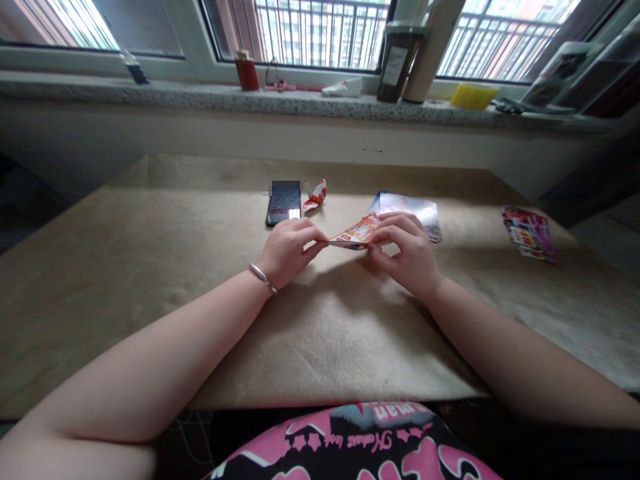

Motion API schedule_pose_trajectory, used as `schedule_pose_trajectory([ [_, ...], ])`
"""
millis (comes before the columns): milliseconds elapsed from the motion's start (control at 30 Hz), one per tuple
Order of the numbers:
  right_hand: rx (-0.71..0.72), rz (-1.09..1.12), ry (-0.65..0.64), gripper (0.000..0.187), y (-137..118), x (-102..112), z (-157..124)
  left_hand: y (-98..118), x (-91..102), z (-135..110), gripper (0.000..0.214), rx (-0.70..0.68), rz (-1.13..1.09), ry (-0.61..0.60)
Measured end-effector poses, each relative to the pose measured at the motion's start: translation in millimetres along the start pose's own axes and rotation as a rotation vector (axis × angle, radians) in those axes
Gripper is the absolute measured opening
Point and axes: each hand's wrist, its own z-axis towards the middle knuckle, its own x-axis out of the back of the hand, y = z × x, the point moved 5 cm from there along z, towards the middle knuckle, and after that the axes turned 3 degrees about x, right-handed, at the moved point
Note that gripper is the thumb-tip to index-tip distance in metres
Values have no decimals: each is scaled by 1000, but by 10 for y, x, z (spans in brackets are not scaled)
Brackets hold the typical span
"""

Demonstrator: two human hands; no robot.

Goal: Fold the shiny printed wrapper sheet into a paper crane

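Note:
Between my hands, just above the table, is a folded piece of printed paper point(354, 233), red, orange and white. My left hand point(290, 250), with a silver bracelet at the wrist, pinches its left tip between thumb and fingers. At the other end, my right hand point(407, 250) grips the wider part, its thumb below and fingers on top. Behind the left hand lies a dark phone point(284, 203). Beside the phone stands a small folded red and white paper piece point(316, 195). A shiny bluish sheet point(413, 210) lies behind my right hand, partly covered by it.
Colourful printed cards or packets point(529, 233) lie fanned at the table's right. The beige table point(150, 280) ends at a wall below a granite windowsill point(190, 97). On the sill stand a red lighter-like object point(246, 71), a dark-filled jar point(397, 63) and a yellow item point(474, 97).

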Motion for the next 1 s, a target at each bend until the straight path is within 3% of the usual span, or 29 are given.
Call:
schedule_pose_trajectory([
  [200, 58, -22, -3, 9, -41, -4, 3, 37, 49, 5, 14, -8, -35, 69],
  [367, 114, -38, -41, 8, -79, -11, 9, 10, 45, -8, 10, 91, -71, 121],
  [633, 143, 15, -131, 7, -93, -60, 7, -29, 38, -10, 8, 199, -361, 173],
  [867, 140, 80, -272, 8, -51, -171, -41, -1, 19, -23, 8, 183, -476, 158],
  [1000, 109, 96, -289, 8, -1, -211, -64, 89, 56, -17, 7, 125, -468, 133],
])
